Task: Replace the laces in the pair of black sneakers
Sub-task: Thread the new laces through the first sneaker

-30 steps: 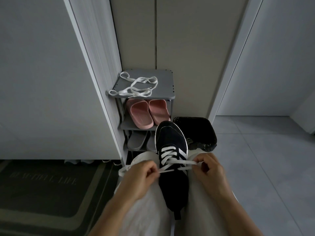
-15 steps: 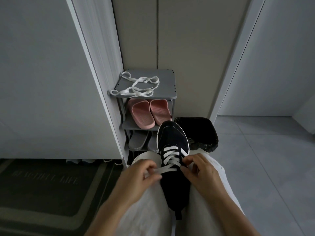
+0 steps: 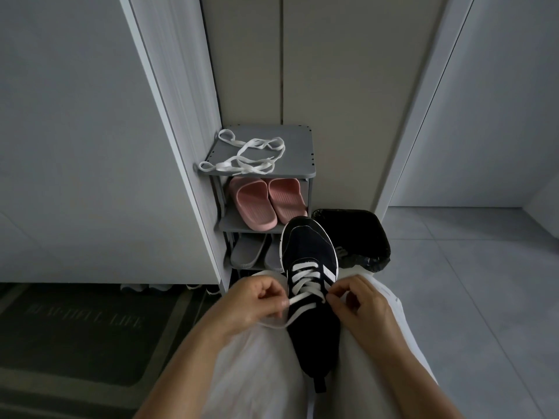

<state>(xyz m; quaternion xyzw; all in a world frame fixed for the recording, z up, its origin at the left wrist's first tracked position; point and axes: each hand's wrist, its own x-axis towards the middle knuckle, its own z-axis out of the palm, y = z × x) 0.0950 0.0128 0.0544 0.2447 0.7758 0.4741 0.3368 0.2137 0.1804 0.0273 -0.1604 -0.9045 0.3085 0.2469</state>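
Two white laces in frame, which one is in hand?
The lace threaded through the black sneaker: left hand and right hand pinch its ends. The other lace lies loose on the grey rack's top, untouched.

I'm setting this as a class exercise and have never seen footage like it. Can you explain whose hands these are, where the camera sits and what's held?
No machine here: a person works with bare hands, filmed by one head-worn camera looking down. A black sneaker lies on the lap, toe pointing away. The left hand pinches the white lace partly threaded through it; the right hand pinches it at the sneaker's other edge. Ahead stands a grey shoe rack: loose laces on top, pink slippers below.
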